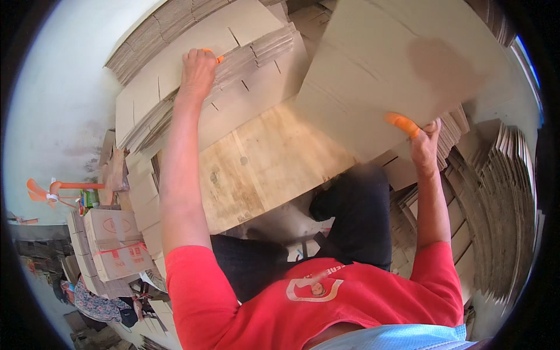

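Observation:
At the upper left, my left hand (198,76) is closed with its fingers curled at the edge of a stack of slotted cardboard sheets (251,49); how many sheets it grips cannot be made out. Orange covers show at its fingertips. On the right, my right hand (426,146) holds a large brown cardboard sheet (373,64) by its near edge, its thumb in an orange cover (402,123) lying on top. The sheet is raised, tilted and slightly blurred, with a dark patch near its right side. Between the hands lies a pale wooden board (262,166).
Tall bundles of cardboard (501,204) lean at the right. More cardboard (157,38) is stacked along the wall at the upper left. A printed carton (116,245) and a small orange fan (49,189) stand at the left. My legs (361,216) are below the board.

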The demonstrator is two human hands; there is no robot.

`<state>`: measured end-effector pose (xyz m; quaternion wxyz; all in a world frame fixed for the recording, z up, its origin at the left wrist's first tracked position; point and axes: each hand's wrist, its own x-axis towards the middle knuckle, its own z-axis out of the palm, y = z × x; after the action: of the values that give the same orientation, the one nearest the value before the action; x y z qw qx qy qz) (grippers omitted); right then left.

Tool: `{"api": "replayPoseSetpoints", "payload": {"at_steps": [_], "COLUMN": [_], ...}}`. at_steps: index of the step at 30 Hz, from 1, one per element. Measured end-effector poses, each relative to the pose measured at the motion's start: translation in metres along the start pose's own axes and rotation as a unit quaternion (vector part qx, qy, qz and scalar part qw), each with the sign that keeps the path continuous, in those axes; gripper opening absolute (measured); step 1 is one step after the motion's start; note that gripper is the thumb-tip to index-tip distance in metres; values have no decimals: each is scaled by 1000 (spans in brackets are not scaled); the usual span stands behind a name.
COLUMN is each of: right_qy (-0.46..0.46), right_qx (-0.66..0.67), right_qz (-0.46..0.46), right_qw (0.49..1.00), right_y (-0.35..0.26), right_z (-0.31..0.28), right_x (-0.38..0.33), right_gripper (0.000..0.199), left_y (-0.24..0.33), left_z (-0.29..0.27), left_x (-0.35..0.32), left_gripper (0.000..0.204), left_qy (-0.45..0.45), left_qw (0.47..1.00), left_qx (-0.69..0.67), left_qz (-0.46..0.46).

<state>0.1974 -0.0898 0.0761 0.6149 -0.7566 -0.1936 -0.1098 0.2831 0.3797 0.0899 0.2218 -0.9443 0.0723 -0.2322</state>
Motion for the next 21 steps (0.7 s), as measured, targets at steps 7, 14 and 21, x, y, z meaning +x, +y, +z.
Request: {"api": "replayPoseSetpoints", "payload": {"at_steps": [7, 14, 21], "right_qy": [-49, 3, 45], "right_qx": [87, 138, 132], "right_qz": [68, 101, 75], "right_qw": [993, 985, 987], "right_y": [-27, -40, -47], "right_z": [58, 76, 89], "right_x": [7, -1, -8], "right_gripper": [10, 14, 16], "left_y": [6, 34, 70], "left_z": [-37, -66, -76], "left_x": [4, -19, -62], "left_gripper": [7, 10, 18], "left_qy": [61, 173, 55], "left_qw": [991, 980, 984], "left_qx": [-98, 19, 141], "left_qz": [-65, 101, 96]}}
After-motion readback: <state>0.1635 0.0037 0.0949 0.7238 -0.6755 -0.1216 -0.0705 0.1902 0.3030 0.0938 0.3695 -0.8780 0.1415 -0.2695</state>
